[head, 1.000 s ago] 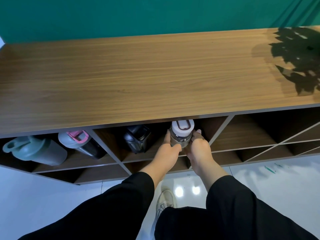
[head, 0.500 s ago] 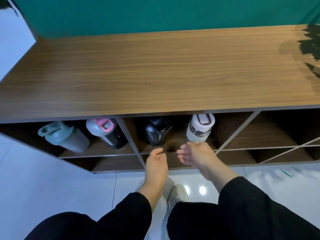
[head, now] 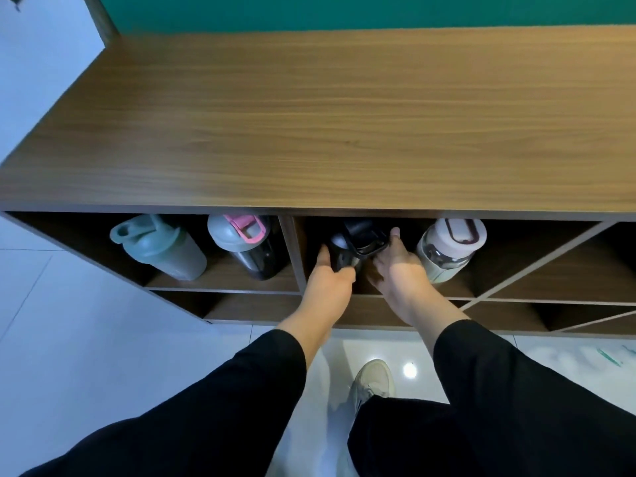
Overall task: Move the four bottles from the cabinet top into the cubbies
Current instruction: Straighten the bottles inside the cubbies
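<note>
Several bottles stand in the top cubbies of the wooden cabinet (head: pixel 309 125). A pale green shaker (head: pixel 161 247) and a dark bottle with a grey lid and pink clasp (head: pixel 246 242) share the left cubby. In the middle cubby are a black bottle (head: pixel 354 244) and a clear bottle with a white lid (head: pixel 449 247). My left hand (head: pixel 330 280) and my right hand (head: pixel 395 266) grip the black bottle from both sides. Its lower body is hidden behind my hands.
The cabinet top holds nothing. Lower cubbies (head: pixel 254 306) and diagonal-divided cubbies (head: pixel 550 277) to the right are empty. White tiled floor (head: pixel 86 339) lies below, with my shoe (head: pixel 373 380) on it. A green wall (head: pixel 344 10) runs behind.
Both hands let go of the white-lidded bottle, drew back, then moved left and closed around the black bottle. The view has shifted so the cabinet sits further right.
</note>
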`<control>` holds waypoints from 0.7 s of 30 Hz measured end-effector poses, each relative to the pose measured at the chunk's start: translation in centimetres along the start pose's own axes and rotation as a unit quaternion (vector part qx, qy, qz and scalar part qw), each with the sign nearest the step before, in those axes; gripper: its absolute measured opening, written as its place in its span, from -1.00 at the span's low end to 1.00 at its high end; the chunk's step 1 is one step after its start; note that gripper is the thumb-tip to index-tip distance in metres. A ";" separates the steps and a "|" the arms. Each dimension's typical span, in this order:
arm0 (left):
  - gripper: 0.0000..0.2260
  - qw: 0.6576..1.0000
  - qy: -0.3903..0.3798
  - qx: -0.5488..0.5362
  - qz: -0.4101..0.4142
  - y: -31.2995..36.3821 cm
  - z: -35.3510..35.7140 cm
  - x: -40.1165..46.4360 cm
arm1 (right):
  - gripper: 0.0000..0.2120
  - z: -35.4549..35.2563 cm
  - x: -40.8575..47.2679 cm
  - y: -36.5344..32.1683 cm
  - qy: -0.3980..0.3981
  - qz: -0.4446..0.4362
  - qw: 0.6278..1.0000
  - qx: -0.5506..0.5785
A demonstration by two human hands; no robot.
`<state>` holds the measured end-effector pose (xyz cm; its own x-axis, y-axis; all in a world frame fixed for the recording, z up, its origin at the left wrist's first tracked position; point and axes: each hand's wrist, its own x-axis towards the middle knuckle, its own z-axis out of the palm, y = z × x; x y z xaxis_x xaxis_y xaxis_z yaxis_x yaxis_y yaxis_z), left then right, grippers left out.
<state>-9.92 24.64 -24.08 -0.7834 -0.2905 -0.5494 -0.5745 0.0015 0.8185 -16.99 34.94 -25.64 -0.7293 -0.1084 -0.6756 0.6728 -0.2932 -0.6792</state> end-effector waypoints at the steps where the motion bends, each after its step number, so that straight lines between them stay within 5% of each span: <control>1: -0.32 1.000 0.000 -0.007 -0.001 0.1 -0.1 0.3 | -0.43 -0.3 -0.6 0.1 -0.003 -0.010 1.000 -0.008; 8: -0.38 0.996 0.039 -0.080 0.003 0.1 0.1 0.3 | -0.39 -3.1 -0.5 0.6 -0.049 -0.044 0.997 -0.028; 16: -0.38 0.999 -0.010 -0.032 0.022 -0.8 0.3 -0.3 | -0.40 -2.2 -0.1 1.1 -0.052 -0.034 0.998 -0.012; 21: -0.44 0.996 0.013 -0.082 -0.022 -0.8 0.1 -1.0 | -0.51 -3.0 -0.2 0.7 0.030 -0.032 0.996 -0.071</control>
<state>-8.69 25.06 -24.22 -0.7506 -0.3124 -0.5823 -0.5599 -0.1673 0.8115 -15.95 37.61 -26.84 -0.7656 -0.0360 -0.6423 0.6389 -0.1592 -0.7527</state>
